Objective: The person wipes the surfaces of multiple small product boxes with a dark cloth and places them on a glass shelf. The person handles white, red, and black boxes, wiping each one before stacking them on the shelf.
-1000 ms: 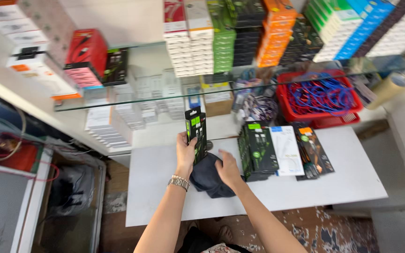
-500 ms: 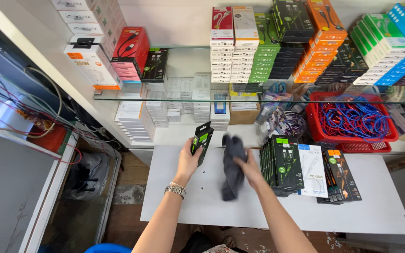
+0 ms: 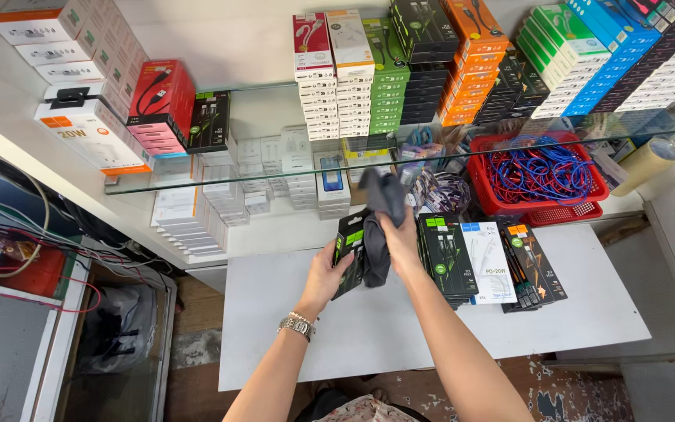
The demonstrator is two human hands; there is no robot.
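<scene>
My left hand [image 3: 327, 274], with a metal watch at the wrist, holds a flat black and green packet [image 3: 348, 248] upright above the white table [image 3: 369, 328]. My right hand [image 3: 400, 238] grips a dark grey cloth [image 3: 380, 223] that is pressed against the packet's face, its top end bunched above my fingers. Just right of my hands lie rows of similar flat packets [image 3: 451, 254], black-green, white and black-orange, flat on the table.
A glass shelf [image 3: 220, 176] runs over the table, carrying stacks of coloured boxes [image 3: 400, 62]. Under it sit white boxes [image 3: 197, 207], bagged cables [image 3: 443, 187] and a red basket of blue and red cables [image 3: 537, 176]. A tape roll [image 3: 650, 160] sits far right; loose wires [image 3: 9, 234] hang left.
The cloth has gone from hanging below my right hand to bunched up higher against the packet. Both hands lifted slightly toward the shelf, and the view shifted a little.
</scene>
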